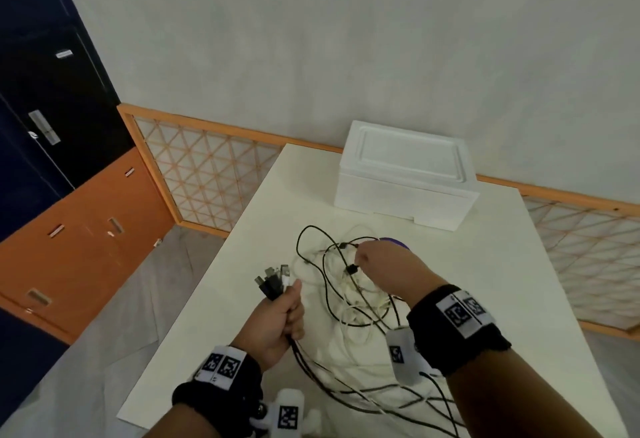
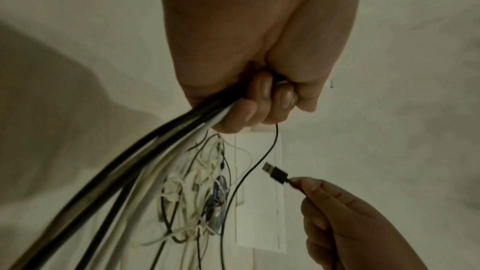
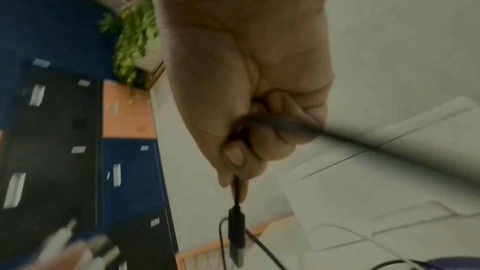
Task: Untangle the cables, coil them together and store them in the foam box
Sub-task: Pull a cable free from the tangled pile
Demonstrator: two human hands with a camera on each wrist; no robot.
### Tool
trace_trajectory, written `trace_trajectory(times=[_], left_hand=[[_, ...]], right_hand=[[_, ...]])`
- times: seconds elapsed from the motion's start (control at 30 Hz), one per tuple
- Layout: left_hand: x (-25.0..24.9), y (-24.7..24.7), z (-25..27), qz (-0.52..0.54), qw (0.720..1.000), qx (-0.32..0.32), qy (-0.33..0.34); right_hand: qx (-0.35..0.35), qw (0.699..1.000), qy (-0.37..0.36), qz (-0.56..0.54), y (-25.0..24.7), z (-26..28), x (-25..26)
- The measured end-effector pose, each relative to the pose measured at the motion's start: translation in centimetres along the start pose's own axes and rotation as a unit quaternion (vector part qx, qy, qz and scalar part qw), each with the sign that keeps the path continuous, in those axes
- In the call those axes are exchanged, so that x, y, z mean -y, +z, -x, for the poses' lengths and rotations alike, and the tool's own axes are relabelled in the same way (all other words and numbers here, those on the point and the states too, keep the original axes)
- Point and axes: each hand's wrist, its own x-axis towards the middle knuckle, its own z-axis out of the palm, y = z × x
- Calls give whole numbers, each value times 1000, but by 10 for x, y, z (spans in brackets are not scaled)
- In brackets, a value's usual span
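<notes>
My left hand (image 1: 280, 320) grips a bundle of black and white cable ends (image 1: 273, 282), their plugs sticking up out of the fist; in the left wrist view the bundle (image 2: 145, 151) trails down from my left hand (image 2: 262, 100). My right hand (image 1: 377, 264) pinches a black cable just behind its USB plug (image 1: 351, 268), above the tangle (image 1: 349, 295) of black and white cables on the table. That plug (image 3: 237, 233) hangs below the right hand (image 3: 239, 163); it also shows as a black USB plug (image 2: 275, 174). The white foam box (image 1: 405, 174) sits closed at the table's far side.
The white table (image 1: 214, 344) has its left edge near my left hand. A purple object (image 1: 394, 241) lies partly hidden behind my right hand. An orange lattice screen (image 1: 207, 174) runs behind the table; blue and orange cabinets (image 1: 69, 247) stand at left.
</notes>
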Motion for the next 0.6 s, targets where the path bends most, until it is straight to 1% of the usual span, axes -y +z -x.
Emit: trace_trajectory(times=[0.03, 0.1, 0.2, 0.27, 0.37, 0.4, 0.43, 0.47, 0.53, 0.57, 0.6], left_hand=[[-3, 5, 0, -6, 1000, 7, 11], [-10, 18, 0, -5, 999, 16, 41], [-19, 40, 2, 18, 995, 31, 92], [-23, 53, 4, 42, 991, 57, 111], [-22, 62, 8, 44, 986, 106, 119], [-22, 63, 10, 35, 985, 109, 126], [-23, 64, 12, 29, 986, 99, 133], [-25, 63, 13, 31, 986, 81, 144], [-34, 57, 13, 66, 981, 39, 178], [-42, 53, 13, 96, 976, 33, 192], [-51, 46, 12, 121, 972, 39, 196]], right_hand=[[-15, 998, 8, -61, -6, 4, -1], [-38, 986, -1, -165, -20, 17, 0], [-63, 953, -33, -295, -32, 39, 7], [-78, 934, -49, -344, -29, 53, 17], [-79, 926, -98, -356, -15, 67, 37], [-74, 920, -109, -368, -10, 69, 41], [-69, 921, -114, -366, -5, 70, 44], [-65, 932, -117, -336, -1, 70, 45], [-71, 973, -118, -184, 9, 63, 39], [-71, 984, -108, -125, 17, 58, 32], [-68, 989, -91, -96, 26, 53, 22]])
